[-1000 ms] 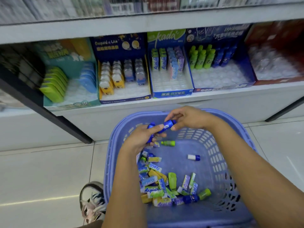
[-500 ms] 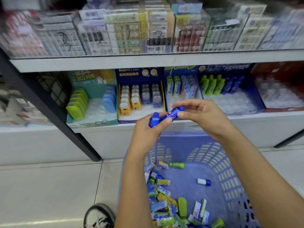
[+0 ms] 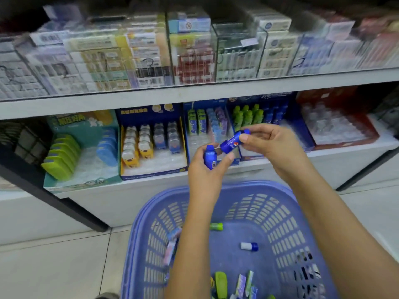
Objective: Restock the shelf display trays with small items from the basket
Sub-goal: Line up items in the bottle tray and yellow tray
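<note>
Hands meet above the far rim of the lilac-blue basket (image 3: 282, 214), in front of the lower shelf (image 3: 334, 157). The left hand (image 3: 201, 175) has its fingers curled round an upright blue mini bottle (image 3: 209, 158), thumb raised beside it; the right hand (image 3: 273, 147) pinches a tilted blue mini bottle (image 3: 232, 142) between thumb and fingertips, cap pointing up and right, base just beside the top of the upright one; whether the two bottles touch cannot be told.

Behind the hands on the lower shelf stands a blue display tray (image 3: 259, 98); green and blue mini bottles (image 3: 248, 115) fill its far rows, with clear plastic sockets nearer. To its left sit a tray of green, blue and purple packets (image 3: 205, 124), a blue-and-yellow tray (image 3: 151, 175) of bear-shaped cases and a teal tray (image 3: 82, 184) of green and blue cases; a red tray (image 3: 328, 98) stands at the right.

Inside the basket lie a green item (image 3: 216, 226), a white-and-blue item (image 3: 249, 246) and, nearest, a heap of mixed packets (image 3: 239, 283); the upper shelf (image 3: 194, 91) carries blurred boxed packs.
</note>
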A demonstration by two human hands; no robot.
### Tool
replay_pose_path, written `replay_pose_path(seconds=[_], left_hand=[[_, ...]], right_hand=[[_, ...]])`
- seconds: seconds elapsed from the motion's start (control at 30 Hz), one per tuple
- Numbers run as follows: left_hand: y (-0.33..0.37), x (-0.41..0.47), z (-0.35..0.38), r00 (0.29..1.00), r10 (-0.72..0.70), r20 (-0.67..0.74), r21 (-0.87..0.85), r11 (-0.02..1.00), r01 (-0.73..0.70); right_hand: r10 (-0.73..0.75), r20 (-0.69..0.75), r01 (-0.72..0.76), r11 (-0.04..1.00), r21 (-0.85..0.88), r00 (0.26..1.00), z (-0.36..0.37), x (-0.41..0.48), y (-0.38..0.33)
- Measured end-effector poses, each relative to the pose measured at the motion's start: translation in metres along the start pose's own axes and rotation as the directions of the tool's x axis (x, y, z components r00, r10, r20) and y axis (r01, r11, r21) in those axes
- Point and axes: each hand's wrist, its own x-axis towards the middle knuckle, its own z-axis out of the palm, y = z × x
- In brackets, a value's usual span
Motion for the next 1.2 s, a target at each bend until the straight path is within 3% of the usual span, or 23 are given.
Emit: replay_pose_path(seconds=[0.1,0.23,0.4,0.5,0.67,0.8,0.9,1.0,1.07,1.13,1.2], left_hand=[[0.002,0.003,0.014,0.986,-0.159,0.044,-0.126,0.978,0.163],[0.005,0.007,0.028,0.937,-0.316,0.147,-0.304,0.887,0.347],[0.0,0.009,0.041,0.903,-0.374,0.209,-0.401,0.81,0.428],[-0.003,0.009,0.046,0.898,-0.348,0.271,-0.395,0.81,0.433],[-0.01,0.009,0.054,0.9,-0.262,0.349,-0.402,0.826,0.396],[-0.013,0.009,0.062,0.902,-0.251,0.352,-0.461,0.792,0.4],[-0.013,0.008,0.066,0.894,-0.261,0.364,-0.477,0.772,0.42],[-0.01,0.004,0.069,0.922,-0.213,0.325,-0.401,0.851,0.338],[-0.008,0.002,0.071,0.959,-0.157,0.237,-0.318,0.92,0.23],[-0.007,0.002,0.073,0.984,-0.091,0.156,-0.272,0.953,0.131],[-0.007,0.003,0.078,0.996,-0.027,0.087,-0.238,0.97,0.047]], right_hand=[[-0.184,-0.17,0.114,0.927,-0.357,0.968,-0.048,0.034,-0.005],[-0.266,-0.139,0.107,0.732,-0.672,0.954,-0.099,0.08,-0.002],[-0.211,-0.019,0.089,0.492,-0.866,0.977,-0.131,0.122,0.004],[-0.154,0.044,0.107,0.433,-0.895,0.987,-0.134,0.134,0.004],[-0.027,0.124,0.123,0.444,-0.887,0.992,-0.139,0.143,-0.002],[0.05,0.139,0.11,0.382,-0.918,0.989,-0.138,0.15,-0.003],[0.071,0.117,0.075,0.432,-0.899,0.991,-0.136,0.152,-0.007],[0.109,0.105,0.056,0.38,-0.923,0.989,-0.134,0.148,-0.012],[0.027,0.065,0.053,0.328,-0.943,0.997,-0.128,0.14,-0.013],[-0.127,-0.015,0.038,0.41,-0.911,0.992,-0.117,0.123,-0.015],[-0.062,0.01,0.047,0.643,-0.764,0.998,-0.103,0.099,-0.019]])
